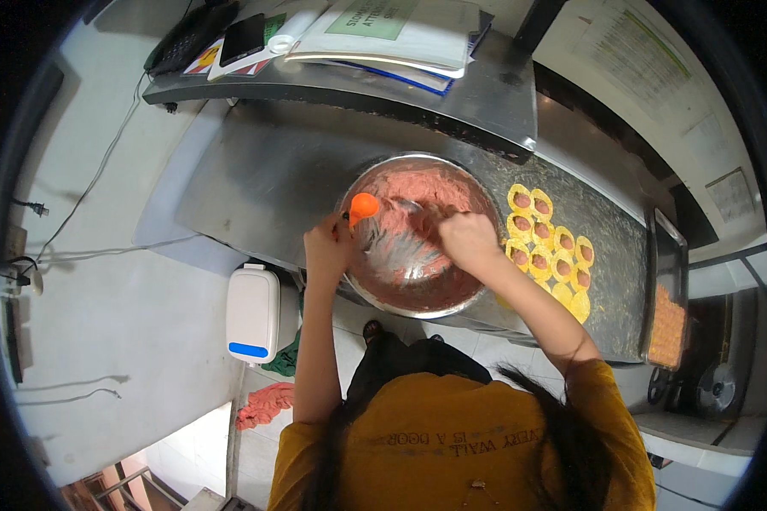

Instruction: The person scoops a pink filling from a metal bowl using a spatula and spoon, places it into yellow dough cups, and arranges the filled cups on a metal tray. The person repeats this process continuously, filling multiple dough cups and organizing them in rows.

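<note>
A large steel bowl holds pink minced meat mixture, smeared thin across its near side. At the bowl's left rim, my left hand is closed on an orange scoop, held over the mixture. My right hand is curled in a fist over the right part of the bowl. It grips what looks like a metal spoon, mostly hidden by the fingers and mixture. To the bowl's right lie several yellow round wrappers, most with a lump of pink filling on top.
At the far right stands a metal tray with orange food in its near part. A raised shelf behind the bowl carries papers, a phone and a telephone. A white bin stands left of my legs.
</note>
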{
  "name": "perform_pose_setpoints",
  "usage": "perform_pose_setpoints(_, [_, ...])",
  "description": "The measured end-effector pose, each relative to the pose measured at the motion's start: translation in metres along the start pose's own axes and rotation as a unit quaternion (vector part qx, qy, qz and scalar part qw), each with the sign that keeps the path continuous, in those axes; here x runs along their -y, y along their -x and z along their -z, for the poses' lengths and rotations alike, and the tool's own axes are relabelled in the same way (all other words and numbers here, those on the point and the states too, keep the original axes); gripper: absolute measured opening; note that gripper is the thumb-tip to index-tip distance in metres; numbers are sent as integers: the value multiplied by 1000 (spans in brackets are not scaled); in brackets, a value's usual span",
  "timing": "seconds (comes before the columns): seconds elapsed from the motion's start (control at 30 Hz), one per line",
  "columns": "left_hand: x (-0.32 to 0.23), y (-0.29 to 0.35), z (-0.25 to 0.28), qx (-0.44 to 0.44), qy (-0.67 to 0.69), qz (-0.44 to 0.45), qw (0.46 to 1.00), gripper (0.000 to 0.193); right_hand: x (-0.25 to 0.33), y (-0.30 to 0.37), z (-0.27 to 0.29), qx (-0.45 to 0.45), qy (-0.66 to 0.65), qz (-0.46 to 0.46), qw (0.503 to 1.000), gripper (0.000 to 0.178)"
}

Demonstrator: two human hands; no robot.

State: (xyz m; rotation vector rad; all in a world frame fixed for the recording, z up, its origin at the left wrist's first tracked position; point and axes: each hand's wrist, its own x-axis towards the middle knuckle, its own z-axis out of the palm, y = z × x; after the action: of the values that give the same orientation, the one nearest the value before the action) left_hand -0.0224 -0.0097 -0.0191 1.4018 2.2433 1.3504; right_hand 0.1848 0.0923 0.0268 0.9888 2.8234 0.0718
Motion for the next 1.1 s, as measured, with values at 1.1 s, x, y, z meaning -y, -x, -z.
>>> perform_pose_setpoints(1.1, [-29, -15, 1, 88, 97, 101, 986, 24, 25, 35, 17, -210, -65, -31, 975, 49])
